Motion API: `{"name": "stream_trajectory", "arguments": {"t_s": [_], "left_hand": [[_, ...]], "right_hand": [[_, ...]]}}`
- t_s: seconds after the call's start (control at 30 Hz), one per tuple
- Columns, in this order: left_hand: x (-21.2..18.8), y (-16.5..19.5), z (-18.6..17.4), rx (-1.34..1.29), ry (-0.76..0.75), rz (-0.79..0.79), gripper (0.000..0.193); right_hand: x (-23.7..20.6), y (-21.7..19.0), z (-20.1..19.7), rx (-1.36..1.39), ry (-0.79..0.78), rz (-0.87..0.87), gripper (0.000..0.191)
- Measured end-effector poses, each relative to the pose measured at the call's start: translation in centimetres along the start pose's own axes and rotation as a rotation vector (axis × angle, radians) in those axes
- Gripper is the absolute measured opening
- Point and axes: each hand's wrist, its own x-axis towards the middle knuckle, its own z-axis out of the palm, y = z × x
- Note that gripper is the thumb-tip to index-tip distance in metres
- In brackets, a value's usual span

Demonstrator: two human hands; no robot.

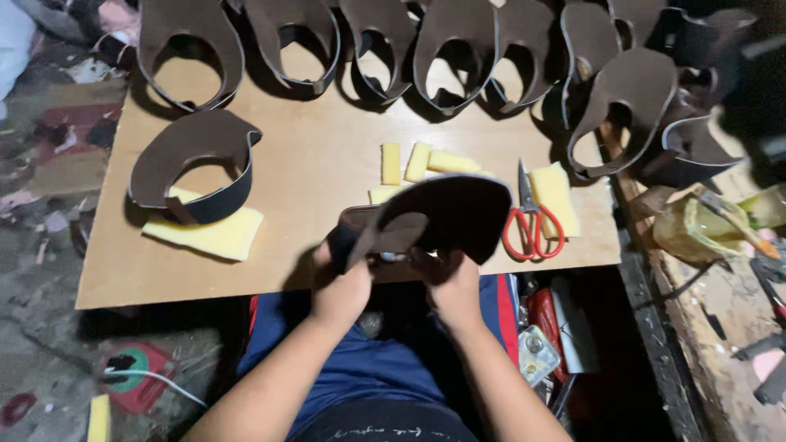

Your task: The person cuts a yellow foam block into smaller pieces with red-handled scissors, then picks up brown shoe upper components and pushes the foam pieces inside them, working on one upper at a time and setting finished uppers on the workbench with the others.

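Both my hands hold one dark brown shoe upper (446, 214) over the near edge of a wooden board (319, 155). My left hand (340, 286) grips its left side, where a pinkish lining shows. My right hand (453, 286) grips its underside from below. The piece is curved and tilted, and it hides part of the board behind it. Small yellow foam strips (417, 161) lie just beyond it on the board.
Several brown shoe uppers (454, 49) stand in a row along the far edge, one more (192, 164) at the left on a yellow foam sheet (209, 233). Red-handled scissors (532, 221) and a foam block (555, 196) lie right. A glue pot with brush (696, 229) sits further right.
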Motion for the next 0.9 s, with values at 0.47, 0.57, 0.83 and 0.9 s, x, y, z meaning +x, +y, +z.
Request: {"name": "stream_trajectory", "arguments": {"t_s": [0.47,0.57,0.83,0.9], "left_hand": [[-1.9,0.0,-3.7,0.342,-0.180,-0.264,0.050],[-1.2,1.0,-3.1,0.211,-0.177,-0.582,0.060],[-0.8,1.4,-4.3,-0.146,0.035,-0.825,0.058],[-0.7,1.1,-4.5,-0.348,0.120,-0.749,0.043]], "right_hand": [[2.1,-13.3,-11.8,0.285,0.147,-0.046,0.082],[0.3,-10.8,-6.9,0.042,-0.375,0.197,0.084],[5.8,-4.3,-18.5,-0.511,0.234,-0.020,0.073],[8.7,-4.7,-26.7,-0.873,0.536,-0.161,0.073]]}}
